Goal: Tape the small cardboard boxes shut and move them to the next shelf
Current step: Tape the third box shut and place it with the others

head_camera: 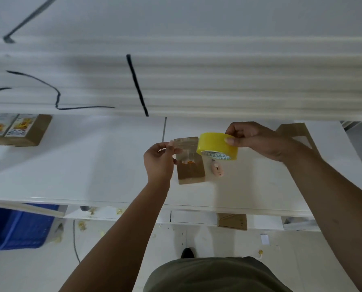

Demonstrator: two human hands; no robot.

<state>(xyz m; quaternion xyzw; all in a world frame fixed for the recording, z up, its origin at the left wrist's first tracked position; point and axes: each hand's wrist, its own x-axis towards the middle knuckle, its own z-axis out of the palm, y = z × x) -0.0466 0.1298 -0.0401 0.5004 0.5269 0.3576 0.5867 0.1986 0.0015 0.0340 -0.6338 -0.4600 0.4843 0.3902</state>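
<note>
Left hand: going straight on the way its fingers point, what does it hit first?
Probably the yellow roll of packing tape in the right hand. The left hand pinches the pulled clear strip, fingers aimed along it; the small brown cardboard box seems lower, depth unclear.

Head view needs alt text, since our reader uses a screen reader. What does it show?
A person's right hand holds a yellow tape roll while the left hand pinches its pulled-out strip above a small cardboard box on a white shelf. A small pink tool lies beside the box.
</note>
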